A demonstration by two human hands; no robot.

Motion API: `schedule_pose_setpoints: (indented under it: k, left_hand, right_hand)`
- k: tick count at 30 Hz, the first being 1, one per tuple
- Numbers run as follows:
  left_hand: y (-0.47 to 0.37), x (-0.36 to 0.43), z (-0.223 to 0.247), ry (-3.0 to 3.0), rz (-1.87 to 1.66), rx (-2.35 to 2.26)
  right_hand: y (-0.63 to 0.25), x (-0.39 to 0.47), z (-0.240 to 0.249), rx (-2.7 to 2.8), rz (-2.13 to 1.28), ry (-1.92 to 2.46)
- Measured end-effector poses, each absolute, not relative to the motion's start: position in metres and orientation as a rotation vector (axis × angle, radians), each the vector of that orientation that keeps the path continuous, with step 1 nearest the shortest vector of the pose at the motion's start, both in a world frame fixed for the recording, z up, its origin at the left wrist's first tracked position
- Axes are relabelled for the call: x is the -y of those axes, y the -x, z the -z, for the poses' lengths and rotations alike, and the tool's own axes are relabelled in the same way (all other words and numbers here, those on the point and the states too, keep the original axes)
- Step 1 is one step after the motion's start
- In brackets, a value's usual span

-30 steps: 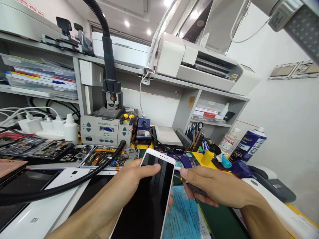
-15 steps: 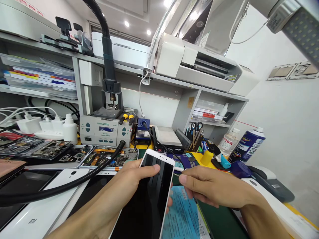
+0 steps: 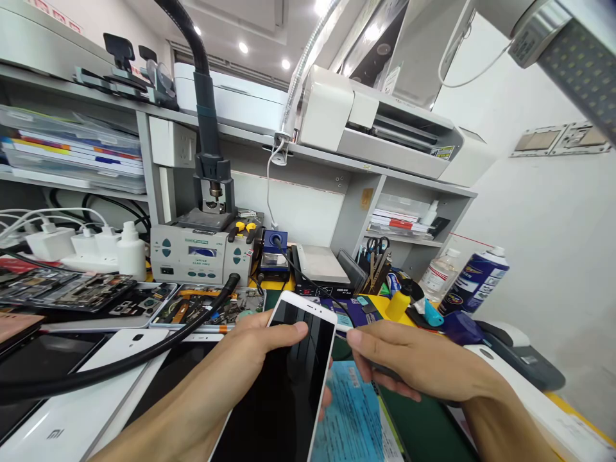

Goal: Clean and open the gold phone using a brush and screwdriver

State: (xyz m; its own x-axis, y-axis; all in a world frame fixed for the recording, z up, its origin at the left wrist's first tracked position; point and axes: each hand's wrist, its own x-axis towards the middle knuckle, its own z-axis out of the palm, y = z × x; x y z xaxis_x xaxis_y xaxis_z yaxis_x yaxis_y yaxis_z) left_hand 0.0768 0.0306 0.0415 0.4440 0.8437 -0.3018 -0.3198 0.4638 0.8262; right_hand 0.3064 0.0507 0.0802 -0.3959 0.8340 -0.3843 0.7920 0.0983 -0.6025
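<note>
Head view: my left hand (image 3: 255, 343) grips a white-framed phone (image 3: 279, 398), thumb laid on its dark screen and fingertips showing past its right edge. The phone sits tilted in front of me, partly over a blue sheet (image 3: 349, 407). My right hand (image 3: 414, 356) is curled around a dark item (image 3: 386, 371), mostly hidden, so I can't tell what it is. Its thumb tip is just beside a small white piece (image 3: 342, 328) at the phone's upper right edge. Leftward, a black hose (image 3: 192, 332) crosses a white phone back (image 3: 79, 414).
</note>
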Motion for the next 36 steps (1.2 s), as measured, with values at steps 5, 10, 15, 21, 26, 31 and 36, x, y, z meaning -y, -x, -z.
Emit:
schedule_pose_setpoints:
  k: [5, 10, 15, 21, 26, 31, 36]
  left_hand:
    - [-0.0772, -0.0298, -0.0419, -0.755, -0.835, -0.79]
    - [-0.0783, -0.0296, -0.0415, -0.729, -0.848, -0.785]
    - [-0.0788, -0.0303, -0.0421, -0.698, -0.846, -0.775]
    - [-0.0783, -0.028, -0.0447, -0.699, -0.845, -0.763]
    - [-0.0778, -0.0278, -0.0445, -0.685, -0.853, -0.776]
    - [-0.0771, -0.0285, -0.0441, -0.704, -0.845, -0.718]
    - [-0.077, -0.0275, -0.0444, -0.667, -0.822, -0.76]
  right_hand:
    - [-0.3083, -0.0519, -0.0794, 2.34, -1.239, 1.614]
    - [-0.3102, -0.0525, -0.0768, 2.219, -1.246, 1.699]
    - [-0.3088, -0.0528, -0.0776, 2.178, -1.25, 1.698]
    - [-0.3103, -0.0528, -0.0786, 2.281, -1.241, 1.639]
    - [-0.313, -0.0556, -0.0764, 2.332, -1.233, 1.61]
    - [-0.3135, -0.0576, -0.0762, 2.246, -1.301, 1.602]
    - [-0.3127, -0.0554, -0.0785, 2.155, -1.321, 1.675]
